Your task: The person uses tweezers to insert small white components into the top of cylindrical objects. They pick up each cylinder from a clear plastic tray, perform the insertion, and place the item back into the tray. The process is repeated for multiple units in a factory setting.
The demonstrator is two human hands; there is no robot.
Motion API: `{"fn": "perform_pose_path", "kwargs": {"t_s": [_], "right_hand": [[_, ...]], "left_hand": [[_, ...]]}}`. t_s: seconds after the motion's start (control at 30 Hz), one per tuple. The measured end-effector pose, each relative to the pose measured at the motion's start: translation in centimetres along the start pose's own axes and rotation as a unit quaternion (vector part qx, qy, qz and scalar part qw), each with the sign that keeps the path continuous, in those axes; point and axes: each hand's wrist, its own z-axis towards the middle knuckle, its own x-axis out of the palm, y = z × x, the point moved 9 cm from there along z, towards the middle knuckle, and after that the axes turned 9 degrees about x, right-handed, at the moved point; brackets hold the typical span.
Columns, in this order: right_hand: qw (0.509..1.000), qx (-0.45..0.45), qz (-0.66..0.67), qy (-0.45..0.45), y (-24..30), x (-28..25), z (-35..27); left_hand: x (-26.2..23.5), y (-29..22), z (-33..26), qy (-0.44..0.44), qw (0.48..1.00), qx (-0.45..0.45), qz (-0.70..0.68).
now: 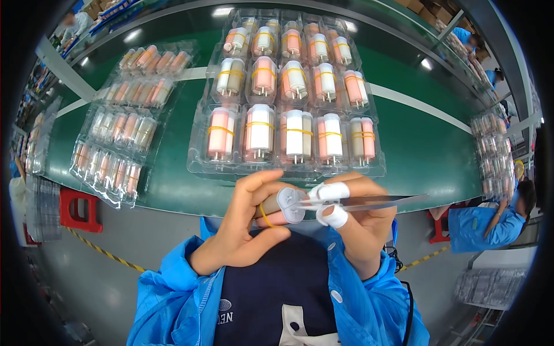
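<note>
My left hand (248, 222) is wrapped around a rubber-banded bundle of pink and beige cylinders (269, 210). The bundle's pale grey end piece (292, 205) faces to the right, toward my other hand. My right hand (366, 222) has white wraps on its thumb and forefinger. Between those two fingers it pinches a pair of metal tweezers (381, 202). The tweezers' tips are at the end piece; whether they grip anything there is too small to tell. Beyond both hands lies a clear plastic tray (199, 164) holding rows of similar banded bundles (260, 130), some with metal prongs.
More filled clear trays (124, 124) rest on the green table (421, 155) at the left, and others (491, 153) at the far right. Red stools (81, 210) stand below the table edge. A co-worker in a blue smock (485, 228) sits at right. Stacked empty trays (490, 287) are lower right.
</note>
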Motion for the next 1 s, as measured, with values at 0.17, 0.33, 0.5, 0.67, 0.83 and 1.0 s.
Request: {"fn": "perform_pose_path", "kwargs": {"t_s": [0.17,0.33,0.5,0.67,0.83,1.0], "right_hand": [[0.998,-0.039,0.025,-0.037,0.2,-0.2,-0.4],[0.997,-0.067,-0.033,-0.019,0.3,0.7,-0.2],[0.997,-0.062,-0.044,-0.015,0.2,0.8,0.0],[0.996,-0.059,-0.06,-0.011,0.0,0.8,0.2],[0.996,-0.057,-0.063,-0.007,-0.1,0.7,0.3],[0.998,-0.055,-0.027,0.003,-0.3,0.6,0.2]], "left_hand": [[-0.3,-1.1,0.4,0.057,0.964,0.118,0.23],[-0.4,-1.6,0.4,0.026,0.952,0.155,0.263],[-0.5,-1.8,0.4,0.016,0.944,0.16,0.287],[-0.3,-2.1,0.6,0.027,0.929,0.183,0.322],[-0.4,-2.1,0.6,0.023,0.925,0.186,0.329],[-0.2,-2.4,0.5,0.032,0.917,0.2,0.343]]}}
